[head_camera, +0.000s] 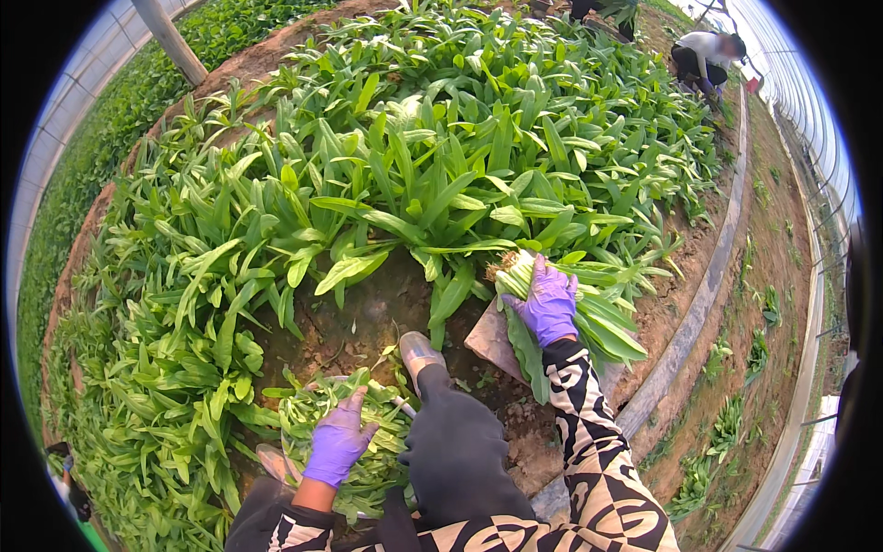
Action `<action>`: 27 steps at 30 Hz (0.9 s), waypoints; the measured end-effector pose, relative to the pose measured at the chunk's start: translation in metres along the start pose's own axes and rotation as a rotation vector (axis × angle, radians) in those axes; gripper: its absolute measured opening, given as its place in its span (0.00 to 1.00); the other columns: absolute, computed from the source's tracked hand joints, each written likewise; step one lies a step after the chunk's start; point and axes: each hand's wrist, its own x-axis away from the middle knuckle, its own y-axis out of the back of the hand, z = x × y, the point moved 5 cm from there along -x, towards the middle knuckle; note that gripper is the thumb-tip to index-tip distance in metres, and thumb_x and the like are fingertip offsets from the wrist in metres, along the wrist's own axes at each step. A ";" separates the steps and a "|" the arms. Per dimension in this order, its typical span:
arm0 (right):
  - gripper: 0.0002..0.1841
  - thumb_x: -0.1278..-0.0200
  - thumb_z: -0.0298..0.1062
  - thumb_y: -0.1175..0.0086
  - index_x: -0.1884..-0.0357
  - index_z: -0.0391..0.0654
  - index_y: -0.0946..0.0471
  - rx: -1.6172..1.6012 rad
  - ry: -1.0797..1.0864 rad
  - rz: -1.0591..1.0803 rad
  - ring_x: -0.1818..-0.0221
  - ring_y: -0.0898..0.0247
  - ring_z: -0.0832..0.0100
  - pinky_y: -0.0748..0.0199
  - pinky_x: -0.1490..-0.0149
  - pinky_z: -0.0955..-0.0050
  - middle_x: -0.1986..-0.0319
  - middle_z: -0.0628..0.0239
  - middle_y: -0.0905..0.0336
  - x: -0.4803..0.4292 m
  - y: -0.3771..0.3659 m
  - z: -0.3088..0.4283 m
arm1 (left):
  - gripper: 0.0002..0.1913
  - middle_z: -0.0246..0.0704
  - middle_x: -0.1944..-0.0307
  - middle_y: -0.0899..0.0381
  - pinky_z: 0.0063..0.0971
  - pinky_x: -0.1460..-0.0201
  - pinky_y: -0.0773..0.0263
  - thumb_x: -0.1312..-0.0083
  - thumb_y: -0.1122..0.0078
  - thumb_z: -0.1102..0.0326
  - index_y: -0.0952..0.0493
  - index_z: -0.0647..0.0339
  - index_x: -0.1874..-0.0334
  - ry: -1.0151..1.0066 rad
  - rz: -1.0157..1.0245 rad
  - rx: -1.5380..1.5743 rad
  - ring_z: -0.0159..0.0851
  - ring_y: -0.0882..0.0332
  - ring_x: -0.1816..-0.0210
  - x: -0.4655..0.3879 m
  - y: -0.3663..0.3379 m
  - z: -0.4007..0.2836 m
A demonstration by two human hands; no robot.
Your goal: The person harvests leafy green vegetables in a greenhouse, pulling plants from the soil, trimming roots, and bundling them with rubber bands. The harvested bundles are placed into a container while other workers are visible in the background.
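Observation:
In a purple glove, my right hand (pixel 547 301) is closed around a bundle of long-leaved green vegetables (pixel 599 314), near its pale cut stem ends. The bundle lies over a flat brownish slab (pixel 494 339), its leaves pointing right. My left hand (pixel 341 438), also gloved in purple, rests over loose leaves (pixel 376 421) heaped in a round container with a pale rim (pixel 405 407). Whether its fingers grip any leaf cannot be told. The container stands between my legs. Standing leafy plants (pixel 414 179) grow right in front of me.
A grey strip edging (pixel 690 324) curves along the bed's right side. Beyond it, bundles of leaves (pixel 726 428) lie on the soil. A person (pixel 703 55) crouches at upper right; another is partly visible at the top. A post (pixel 169 41) stands upper left.

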 end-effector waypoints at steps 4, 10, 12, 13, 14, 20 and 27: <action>0.53 0.54 0.69 0.34 0.31 0.42 0.37 0.059 0.046 0.074 0.45 0.30 0.56 0.47 0.30 0.42 0.50 0.57 0.26 -0.008 0.008 -0.006 | 0.38 0.48 0.40 0.25 0.41 0.45 0.26 0.37 0.37 0.53 0.42 0.53 0.26 -0.029 0.023 0.027 0.54 0.22 0.45 -0.012 -0.008 -0.006; 0.56 0.52 0.69 0.35 0.26 0.45 0.43 0.009 0.003 0.049 0.33 0.39 0.52 0.55 0.27 0.38 0.37 0.54 0.33 -0.009 -0.005 0.001 | 0.35 0.42 0.42 0.25 0.43 0.44 0.27 0.35 0.40 0.52 0.39 0.50 0.27 -0.037 0.040 0.004 0.47 0.23 0.43 -0.016 -0.010 -0.018; 0.59 0.53 0.70 0.35 0.24 0.45 0.46 0.022 0.013 0.085 0.31 0.40 0.52 0.56 0.27 0.37 0.35 0.54 0.34 -0.009 -0.003 0.005 | 0.33 0.42 0.42 0.25 0.43 0.43 0.27 0.35 0.41 0.53 0.38 0.51 0.28 -0.015 0.041 0.014 0.47 0.23 0.42 -0.013 -0.008 -0.014; 0.61 0.55 0.71 0.35 0.24 0.45 0.48 0.077 -0.039 0.153 0.31 0.41 0.52 0.56 0.27 0.37 0.34 0.54 0.35 -0.008 -0.002 0.005 | 0.33 0.42 0.42 0.24 0.43 0.44 0.27 0.34 0.41 0.53 0.37 0.52 0.28 -0.016 0.022 0.030 0.47 0.23 0.42 -0.013 -0.006 -0.011; 0.63 0.57 0.72 0.34 0.24 0.44 0.48 0.073 -0.018 0.171 0.30 0.41 0.52 0.56 0.27 0.37 0.33 0.54 0.36 -0.007 0.001 0.009 | 0.33 0.45 0.42 0.25 0.40 0.47 0.24 0.33 0.42 0.51 0.37 0.54 0.28 -0.029 -0.019 0.044 0.49 0.21 0.46 -0.011 -0.003 -0.006; 0.65 0.55 0.59 0.32 0.21 0.42 0.59 0.215 -0.109 0.321 0.28 0.44 0.59 0.55 0.25 0.44 0.27 0.59 0.44 0.005 0.013 0.032 | 0.31 0.43 0.40 0.26 0.42 0.44 0.26 0.32 0.44 0.50 0.37 0.55 0.30 0.160 0.024 0.062 0.50 0.23 0.43 -0.012 0.000 0.048; 0.47 0.42 0.66 0.43 0.28 0.42 0.40 0.270 0.042 0.143 0.35 0.34 0.54 0.48 0.29 0.43 0.39 0.52 0.29 -0.008 0.006 0.022 | 0.26 0.45 0.45 0.22 0.44 0.42 0.27 0.33 0.43 0.52 0.29 0.56 0.36 0.321 -0.117 0.058 0.52 0.24 0.44 -0.027 0.005 0.148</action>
